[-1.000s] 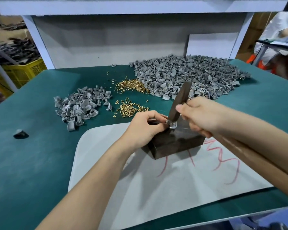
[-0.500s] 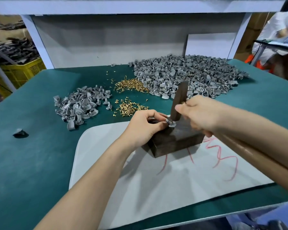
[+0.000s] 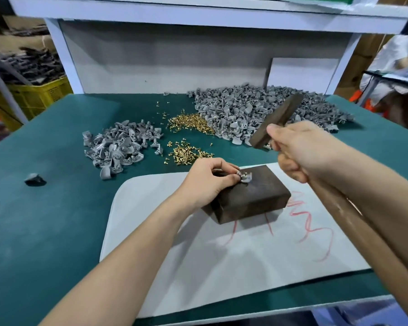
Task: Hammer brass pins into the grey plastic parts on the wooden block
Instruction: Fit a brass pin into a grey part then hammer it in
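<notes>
Hammer (image 3: 275, 121) raised in closed right hand (image 3: 299, 149); left fingers (image 3: 231, 176) pinch grey part (image 3: 245, 178) on block (image 3: 250, 194); large unpinned pile (image 3: 257, 111) remains.

Green-topped bench (image 3: 45, 231) under a white shelf frame (image 3: 198, 12). Pale grey rounded mat (image 3: 222, 267) with red scribbles (image 3: 313, 229) on its near middle. Yellow plastic crate (image 3: 33, 95) beyond its far-left corner. White panel (image 3: 302, 74) upright at its back.
</notes>
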The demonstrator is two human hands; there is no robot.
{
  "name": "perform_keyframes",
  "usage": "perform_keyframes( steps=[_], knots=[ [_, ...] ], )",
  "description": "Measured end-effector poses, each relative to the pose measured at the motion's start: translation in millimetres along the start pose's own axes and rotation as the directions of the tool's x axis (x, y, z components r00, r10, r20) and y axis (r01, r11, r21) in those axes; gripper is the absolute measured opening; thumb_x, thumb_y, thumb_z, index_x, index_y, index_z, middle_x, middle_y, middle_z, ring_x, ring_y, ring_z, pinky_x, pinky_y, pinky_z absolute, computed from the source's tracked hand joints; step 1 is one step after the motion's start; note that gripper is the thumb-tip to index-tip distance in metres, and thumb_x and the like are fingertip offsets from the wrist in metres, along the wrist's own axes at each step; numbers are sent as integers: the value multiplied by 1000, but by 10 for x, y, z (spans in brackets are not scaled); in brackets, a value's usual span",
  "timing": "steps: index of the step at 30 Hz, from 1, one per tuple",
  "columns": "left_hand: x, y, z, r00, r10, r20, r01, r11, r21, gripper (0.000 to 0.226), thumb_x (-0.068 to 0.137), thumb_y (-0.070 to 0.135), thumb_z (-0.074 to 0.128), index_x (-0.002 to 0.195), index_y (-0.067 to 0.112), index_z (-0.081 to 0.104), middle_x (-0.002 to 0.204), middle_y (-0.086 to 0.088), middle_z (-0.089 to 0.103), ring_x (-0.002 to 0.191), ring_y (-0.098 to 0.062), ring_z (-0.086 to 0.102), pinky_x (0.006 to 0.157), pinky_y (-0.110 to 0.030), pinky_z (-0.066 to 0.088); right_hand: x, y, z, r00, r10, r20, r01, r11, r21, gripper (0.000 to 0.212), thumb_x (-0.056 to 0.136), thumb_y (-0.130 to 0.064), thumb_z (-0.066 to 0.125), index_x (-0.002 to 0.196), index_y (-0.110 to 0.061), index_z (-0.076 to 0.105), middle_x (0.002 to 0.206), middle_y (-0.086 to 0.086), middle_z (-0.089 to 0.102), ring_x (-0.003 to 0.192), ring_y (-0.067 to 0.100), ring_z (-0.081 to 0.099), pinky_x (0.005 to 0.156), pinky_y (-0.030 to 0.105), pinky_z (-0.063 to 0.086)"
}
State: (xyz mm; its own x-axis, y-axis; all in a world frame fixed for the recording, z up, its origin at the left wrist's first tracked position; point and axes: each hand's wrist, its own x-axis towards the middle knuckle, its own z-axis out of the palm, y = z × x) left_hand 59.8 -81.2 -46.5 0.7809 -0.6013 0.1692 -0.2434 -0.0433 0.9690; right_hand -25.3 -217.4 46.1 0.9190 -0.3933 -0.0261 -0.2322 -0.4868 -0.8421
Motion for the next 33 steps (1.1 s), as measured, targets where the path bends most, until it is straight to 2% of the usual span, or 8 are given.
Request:
perform_keyframes(
  steps=[4, 9, 15, 21, 24, 30, 33],
  knots=[
    [22, -27, 16, 1000, -4, 5, 4, 1000, -3, 17, 80, -1, 70, 69, 11, 66, 86, 5, 68, 71, 7, 62, 75, -8, 48, 54, 68, -22, 997, 59, 55, -69, 979, 190, 38, 101, -28, 38, 69, -8, 38, 28, -3, 26, 24, 13, 25, 31, 11, 20],
    [24, -46, 14, 1000, -5, -9, 5, 1000, 10, 18, 79, 5, 72, 66, 15, 66, 87, 9, 69, 74, 6, 62, 73, -5, 45, 137, 248, -46, 982, 104, 159, -156, 919, 362, 37, 101, -31, 35, 73, -7, 38, 34, 0, 27, 22, 10, 24, 31, 9, 20],
    [8, -39, 4, 1000, -20, -11, 20, 1000, 3, 19, 80, 9, 73, 65, 19, 66, 86, 15, 70, 78, 6, 63, 72, -6, 46, 488, 458, -122, 941, 163, 296, -303, 792, 529, 38, 100, -37, 32, 73, -12, 39, 36, -3, 25, 24, 8, 22, 32, 11, 19],
    [6, -41, 5, 999, -28, -22, 28, 999, 18, 19, 81, 8, 72, 66, 21, 67, 90, 13, 71, 84, 2, 64, 75, -8, 46, 780, 836, -66, 910, 148, 388, -369, 717, 592, 38, 100, -35, 29, 73, -11, 39, 36, -4, 25, 22, 8, 23, 26, 11, 18],
    [4, -51, 10, 999, -42, -28, 42, 999, 19, 19, 81, 8, 72, 67, 20, 67, 91, 13, 72, 85, 3, 64, 74, -7, 44, 819, 924, -102, 898, 107, 428, -388, 652, 651, 39, 98, -35, 29, 70, -11, 39, 33, -3, 25, 21, 9, 22, 30, 8, 20],
    [7, -33, 18, 997, -61, -48, 64, 996, 60, 18, 82, 6, 70, 67, 17, 67, 89, 14, 72, 83, 3, 64, 72, -6, 43, 810, 966, 3, 941, 95, 325, -274, 780, 563, 40, 101, -30, 31, 70, -7, 41, 32, 0, 27, 20, 12, 22, 27, 11, 18],
    [-9, -4, 24, 997, -57, -59, 61, 996, 62, 18, 83, 5, 68, 68, 15, 67, 91, 11, 72, 83, 2, 65, 71, -7, 44, 810, 959, 26, 953, 76, 292, -237, 790, 566, 38, 101, -28, 34, 71, -6, 41, 33, 0, 27, 20, 12, 22, 27, 11, 18]
  ],
)
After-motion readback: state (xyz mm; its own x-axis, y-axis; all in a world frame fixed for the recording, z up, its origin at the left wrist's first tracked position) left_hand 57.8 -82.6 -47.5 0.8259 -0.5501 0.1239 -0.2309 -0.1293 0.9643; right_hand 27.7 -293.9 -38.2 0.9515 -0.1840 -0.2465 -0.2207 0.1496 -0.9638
